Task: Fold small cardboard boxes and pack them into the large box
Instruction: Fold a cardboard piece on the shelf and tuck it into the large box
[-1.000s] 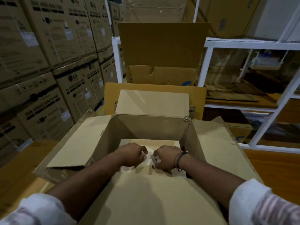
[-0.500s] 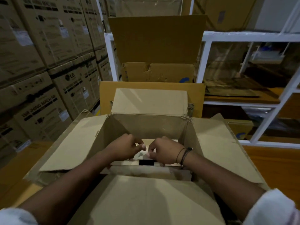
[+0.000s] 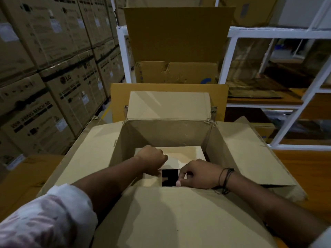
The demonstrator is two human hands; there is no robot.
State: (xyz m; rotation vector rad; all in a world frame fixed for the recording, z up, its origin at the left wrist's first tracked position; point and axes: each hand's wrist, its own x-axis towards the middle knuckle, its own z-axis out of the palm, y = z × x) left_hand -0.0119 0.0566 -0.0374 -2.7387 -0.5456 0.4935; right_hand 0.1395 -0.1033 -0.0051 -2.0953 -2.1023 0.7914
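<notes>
Cardboard small box (image 3: pixel 184 153) — left hand (image 3: pixel 152 159), right hand (image 3: pixel 198 173) grip it, fingers (image 3: pixel 182 173) curled.

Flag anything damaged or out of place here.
The open box behind has a ragged tear in its front wall. The large box has its right flap crumpled and frayed at the near corner. Nothing spilled.

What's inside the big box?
Inside the big box is a small cardboard box, gripped by the left hand and right hand. A dark gap shows between them. What lies underneath is covered.
</notes>
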